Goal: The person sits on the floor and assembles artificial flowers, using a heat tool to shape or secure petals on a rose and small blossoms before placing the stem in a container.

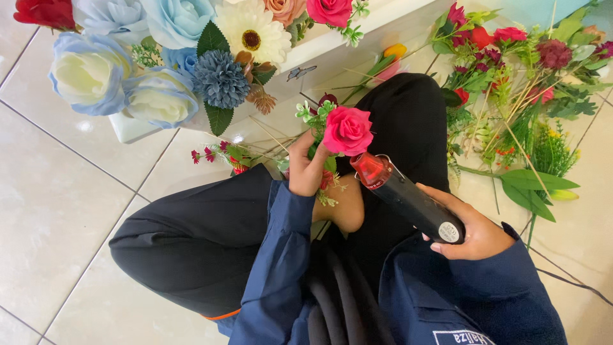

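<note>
My left hand [305, 167] grips the stem end of a pink artificial rose [347, 130] with small green sprigs, holding it up over my lap. My right hand [468, 225] holds a black glue gun [412, 202] with a red tip [371, 168]. The tip points at the underside of the rose, close to it or touching it. I sit cross-legged on the floor in dark trousers and a blue jacket.
A white box [131, 130] filled with blue, white, red and peach artificial flowers stands at the upper left. Loose artificial stems, leaves and red blooms [511, 96] lie on the tiled floor at the right. A small red sprig [220, 155] lies by my knee.
</note>
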